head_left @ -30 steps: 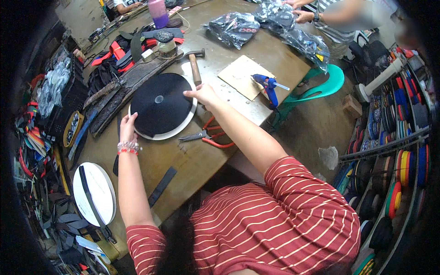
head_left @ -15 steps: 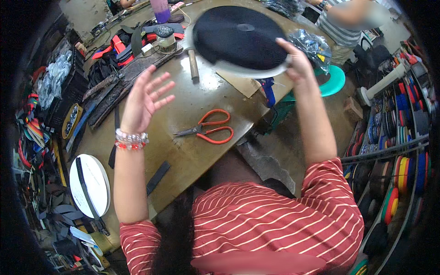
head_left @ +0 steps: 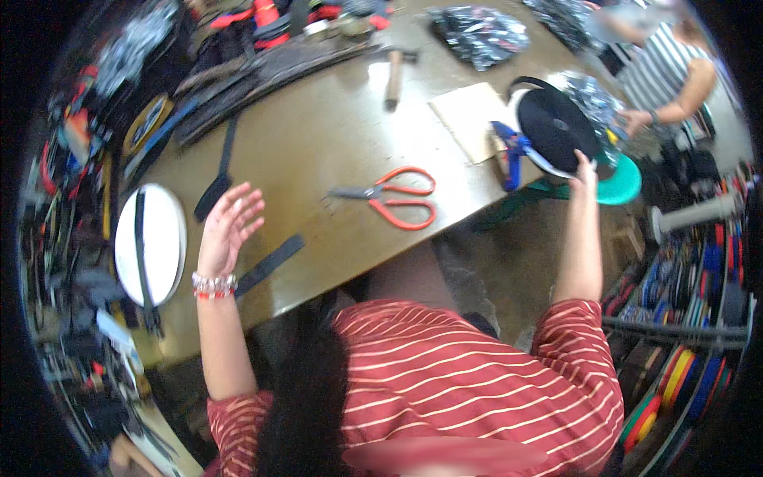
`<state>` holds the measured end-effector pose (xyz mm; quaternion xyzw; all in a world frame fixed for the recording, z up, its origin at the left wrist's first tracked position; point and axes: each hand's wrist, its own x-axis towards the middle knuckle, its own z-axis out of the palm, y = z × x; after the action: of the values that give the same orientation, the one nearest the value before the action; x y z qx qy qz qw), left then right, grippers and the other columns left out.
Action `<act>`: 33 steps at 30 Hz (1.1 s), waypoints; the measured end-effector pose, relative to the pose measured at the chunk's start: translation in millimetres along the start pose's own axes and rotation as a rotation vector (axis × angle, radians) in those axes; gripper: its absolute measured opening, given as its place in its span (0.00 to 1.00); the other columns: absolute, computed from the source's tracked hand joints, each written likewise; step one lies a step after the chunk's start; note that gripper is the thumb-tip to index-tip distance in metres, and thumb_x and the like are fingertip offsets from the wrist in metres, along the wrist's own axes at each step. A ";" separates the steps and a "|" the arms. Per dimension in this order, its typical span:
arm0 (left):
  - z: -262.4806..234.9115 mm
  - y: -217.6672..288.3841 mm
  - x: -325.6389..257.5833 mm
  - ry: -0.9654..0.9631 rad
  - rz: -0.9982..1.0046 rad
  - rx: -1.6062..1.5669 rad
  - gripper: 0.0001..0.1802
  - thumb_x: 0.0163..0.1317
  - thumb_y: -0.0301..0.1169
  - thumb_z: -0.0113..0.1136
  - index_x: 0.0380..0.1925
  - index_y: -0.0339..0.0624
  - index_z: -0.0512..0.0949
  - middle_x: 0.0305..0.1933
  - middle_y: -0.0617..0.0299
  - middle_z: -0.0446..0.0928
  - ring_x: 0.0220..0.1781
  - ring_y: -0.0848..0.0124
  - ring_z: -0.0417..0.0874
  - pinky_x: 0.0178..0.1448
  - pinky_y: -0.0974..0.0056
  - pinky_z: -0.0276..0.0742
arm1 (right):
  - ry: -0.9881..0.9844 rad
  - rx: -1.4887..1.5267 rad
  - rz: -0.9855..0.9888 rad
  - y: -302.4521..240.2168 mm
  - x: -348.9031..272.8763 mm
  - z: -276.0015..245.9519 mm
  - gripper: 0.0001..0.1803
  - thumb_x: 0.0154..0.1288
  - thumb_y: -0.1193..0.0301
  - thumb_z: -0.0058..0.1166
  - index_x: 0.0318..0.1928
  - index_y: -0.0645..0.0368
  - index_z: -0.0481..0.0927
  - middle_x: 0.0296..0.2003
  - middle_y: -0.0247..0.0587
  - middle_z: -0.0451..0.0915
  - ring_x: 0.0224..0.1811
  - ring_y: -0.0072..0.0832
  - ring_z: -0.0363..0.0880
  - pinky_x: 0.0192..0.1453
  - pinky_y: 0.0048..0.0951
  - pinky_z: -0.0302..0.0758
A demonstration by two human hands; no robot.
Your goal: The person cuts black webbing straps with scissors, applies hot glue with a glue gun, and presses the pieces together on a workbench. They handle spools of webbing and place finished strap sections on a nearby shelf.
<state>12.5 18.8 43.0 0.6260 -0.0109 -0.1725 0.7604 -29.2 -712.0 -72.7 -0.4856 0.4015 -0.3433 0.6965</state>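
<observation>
Gripping the black webbing roll (head_left: 554, 131) by its lower rim, my right hand (head_left: 586, 168) holds it beyond the table (head_left: 318, 143) edge, while my left hand (head_left: 226, 230) hovers empty and spread over the table.

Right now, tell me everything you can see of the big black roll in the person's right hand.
The roll of black webbing is a flat disc wound on a white round core plate, whose rim shows along its edge. The right hand holds it by the lower edge, tilted up off the table, beyond its right end. A loose black strap end arcs over its top.

Right hand (head_left: 586, 171) swung black tape roll (head_left: 556, 131) rightward.
</observation>
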 end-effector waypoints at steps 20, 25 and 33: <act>-41.8 -43.0 -54.8 0.370 0.233 0.469 0.15 0.65 0.27 0.53 0.51 0.34 0.73 0.46 0.60 0.77 0.45 0.77 0.77 0.48 0.72 0.74 | -0.643 -1.623 -1.137 -72.8 -97.3 169.8 0.19 0.59 0.71 0.52 0.52 0.45 0.77 0.45 0.47 0.76 0.51 0.44 0.74 0.54 0.44 0.71; -27.1 -43.3 -65.1 0.420 0.315 0.600 0.13 0.64 0.25 0.54 0.48 0.34 0.75 0.45 0.60 0.78 0.46 0.75 0.79 0.51 0.71 0.75 | -0.627 -1.951 -1.487 -45.8 -64.9 201.2 0.12 0.54 0.68 0.51 0.39 0.50 0.82 0.47 0.47 0.75 0.53 0.43 0.72 0.53 0.45 0.70; -19.8 -31.0 -76.8 0.129 0.286 1.161 0.18 0.53 0.35 0.63 0.45 0.43 0.78 0.44 0.57 0.75 0.50 0.62 0.75 0.57 0.60 0.70 | -0.826 -1.648 -1.168 -110.4 -110.7 141.3 0.13 0.53 0.80 0.54 0.41 0.58 0.81 0.56 0.53 0.70 0.60 0.48 0.67 0.65 0.40 0.63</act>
<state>-62.9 53.9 24.5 0.9404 -0.1414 0.0041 0.3091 38.2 -591.5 86.5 -0.9966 -0.0492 -0.0572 -0.0321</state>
